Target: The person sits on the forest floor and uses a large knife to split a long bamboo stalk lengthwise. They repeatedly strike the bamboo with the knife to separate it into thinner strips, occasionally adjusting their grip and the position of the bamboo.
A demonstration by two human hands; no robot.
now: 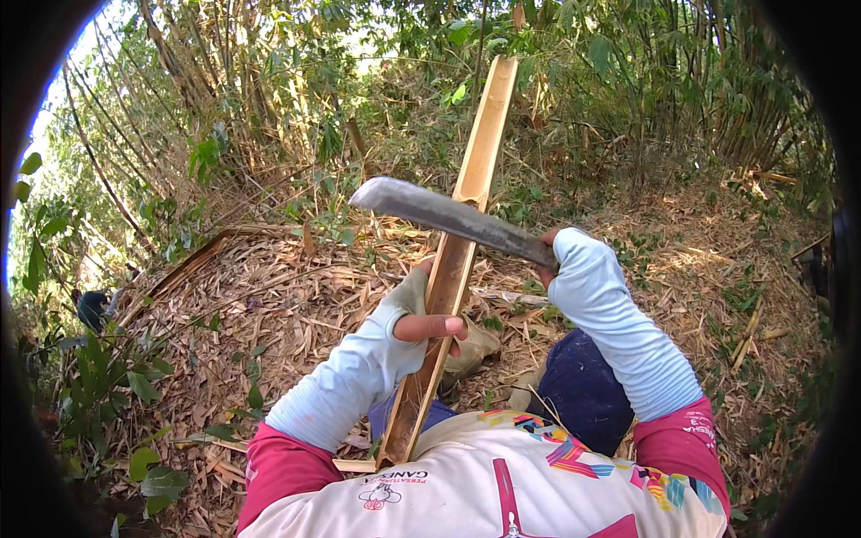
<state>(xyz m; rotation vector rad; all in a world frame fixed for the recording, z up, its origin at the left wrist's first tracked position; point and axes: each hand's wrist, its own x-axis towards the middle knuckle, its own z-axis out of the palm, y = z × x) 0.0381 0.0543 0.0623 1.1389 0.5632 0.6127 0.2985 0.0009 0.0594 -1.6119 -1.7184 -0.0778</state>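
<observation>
A person sits on ground strewn with dry leaves (269,296), looking down over their own lap. The left hand (421,314), in a pale sleeve, has its fingers wrapped around a long split bamboo slat (453,260), which leans from the lap up toward 12 o'clock. The right hand (560,260), at about 2 o'clock, is closed around the handle of a big knife (444,215); its blade lies across the slat, pointing to 10 o'clock. This looks like the trimming or splitting stage. The next cut calls for a steady slat and fingers kept below the blade. Bamboo thicket (628,90) stands behind.
</observation>
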